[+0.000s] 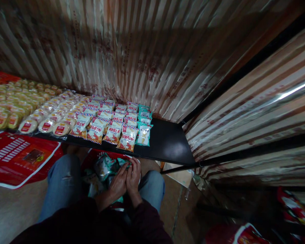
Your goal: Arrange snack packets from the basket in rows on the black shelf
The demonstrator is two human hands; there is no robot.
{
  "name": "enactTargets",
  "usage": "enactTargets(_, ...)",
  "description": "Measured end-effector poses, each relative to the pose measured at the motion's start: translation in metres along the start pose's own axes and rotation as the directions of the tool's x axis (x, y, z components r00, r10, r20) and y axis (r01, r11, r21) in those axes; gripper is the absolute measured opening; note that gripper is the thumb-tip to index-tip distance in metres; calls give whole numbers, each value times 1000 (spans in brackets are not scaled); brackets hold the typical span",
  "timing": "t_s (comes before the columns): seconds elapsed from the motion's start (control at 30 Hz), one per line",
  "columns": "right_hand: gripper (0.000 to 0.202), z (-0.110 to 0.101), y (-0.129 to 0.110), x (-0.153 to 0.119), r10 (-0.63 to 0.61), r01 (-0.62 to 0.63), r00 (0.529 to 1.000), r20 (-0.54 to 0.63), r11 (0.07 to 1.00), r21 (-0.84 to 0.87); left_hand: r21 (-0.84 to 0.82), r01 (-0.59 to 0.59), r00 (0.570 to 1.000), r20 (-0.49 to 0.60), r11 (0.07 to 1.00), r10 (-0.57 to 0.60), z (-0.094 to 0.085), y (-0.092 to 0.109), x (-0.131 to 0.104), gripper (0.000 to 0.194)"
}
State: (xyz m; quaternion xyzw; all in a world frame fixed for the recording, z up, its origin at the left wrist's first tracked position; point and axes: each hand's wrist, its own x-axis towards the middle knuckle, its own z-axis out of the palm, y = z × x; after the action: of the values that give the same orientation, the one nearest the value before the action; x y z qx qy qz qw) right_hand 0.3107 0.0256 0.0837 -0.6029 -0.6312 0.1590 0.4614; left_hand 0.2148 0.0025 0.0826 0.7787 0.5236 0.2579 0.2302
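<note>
My left hand (118, 181) and my right hand (133, 173) are close together between my knees, fingers closed on a teal snack packet (122, 162). Their fingers partly cover it. Beneath them, more teal-and-white snack packets (103, 168) lie in a red bag (93, 153), partly hidden by my hands and sleeves. Just beyond stands a black shelf (167, 139). On it, a row of teal packets (143, 134) runs front to back, to the right of several rows of white-and-orange snack packets (127, 137).
Farther left on the shelf lie clear-wrapped round snacks (47, 125) and yellow-green ones (14, 119). A red bag (25, 156) is below at left. Black metal bars (218, 154) frame the right end. Striped sheeting (142, 51) hangs behind. Another red bag (246, 234) is at lower right.
</note>
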Motion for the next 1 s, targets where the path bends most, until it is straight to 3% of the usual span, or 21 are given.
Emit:
enactTargets(0.13,33,21,1,-21,-7,13,981,191,1000,-27,160,23,1000,-3,987,-23,-4,-32,-26,47)
enactTargets(0.3,39,44,-2,-41,24,11,915,403,996,-86,312,161,984,24,936,-177,-23,-65,-48,48)
enactTargets(0.5,47,60,-1,-58,127,-40,821,556,985,-166,386,271,925,148,882,-349,-33,-72,-54,57)
enactTargets(0.63,50,63,3,-59,188,-101,796,576,979,-179,409,282,905,186,868,-382,-32,-66,-51,56)
enactTargets(0.8,48,62,2,-53,250,-225,826,505,968,-111,414,276,899,207,867,-385,-35,-62,-48,57)
enactTargets(1.0,43,58,3,-45,227,-251,851,473,968,-14,439,334,884,161,834,-439,-31,-57,-43,63)
